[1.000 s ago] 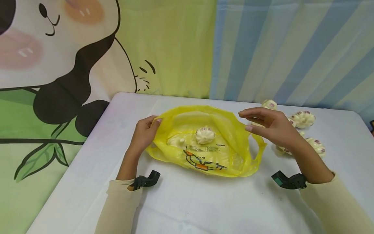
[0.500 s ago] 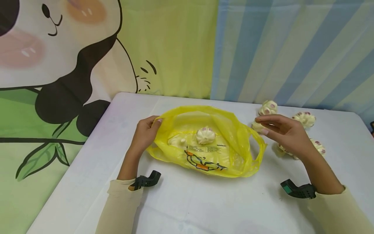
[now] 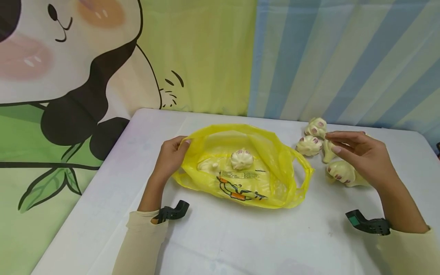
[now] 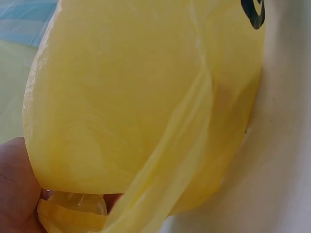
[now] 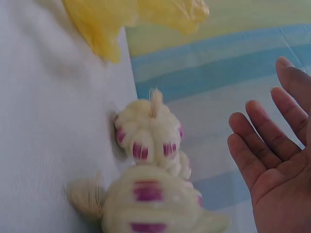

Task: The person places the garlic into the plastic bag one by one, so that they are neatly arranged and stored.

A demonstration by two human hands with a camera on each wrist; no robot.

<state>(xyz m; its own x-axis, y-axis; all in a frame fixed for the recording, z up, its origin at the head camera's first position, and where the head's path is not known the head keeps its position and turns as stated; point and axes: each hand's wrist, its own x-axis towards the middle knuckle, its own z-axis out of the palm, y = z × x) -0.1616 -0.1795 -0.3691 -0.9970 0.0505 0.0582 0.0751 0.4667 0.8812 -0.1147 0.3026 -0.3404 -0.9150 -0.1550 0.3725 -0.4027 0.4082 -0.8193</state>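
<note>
A thin yellow plastic bag [image 3: 237, 191] lies with its mouth spread wide. Its left rim is pinched between the thumb and fingers of my left hand [image 3: 173, 156]; in the left wrist view the yellow film [image 4: 116, 107] fills most of the picture. Two garlic bulbs are inside: one purple-marked bulb [image 3: 241, 159] in the middle and a paler bulb [image 3: 207, 165] to its left. My right hand [image 3: 366, 154] hovers over a group of garlic bulbs, fingers extended and holding nothing. Close to it are a garlic bulb [image 3: 309, 146] and another garlic bulb [image 3: 341, 172], partly covered by the hand.
Another garlic bulb [image 3: 316, 127] sits at the back of the group. The white table [image 3: 220, 236] runs back to a wall cloth [image 3: 206, 57] with a panda print and blue stripes. A loop handle [image 3: 304, 168] sticks out on the bag's right.
My right hand has moved right, away from the bag's mouth and over the loose garlic, uncovering bulbs on its left. My left hand has stayed on the bag's rim.
</note>
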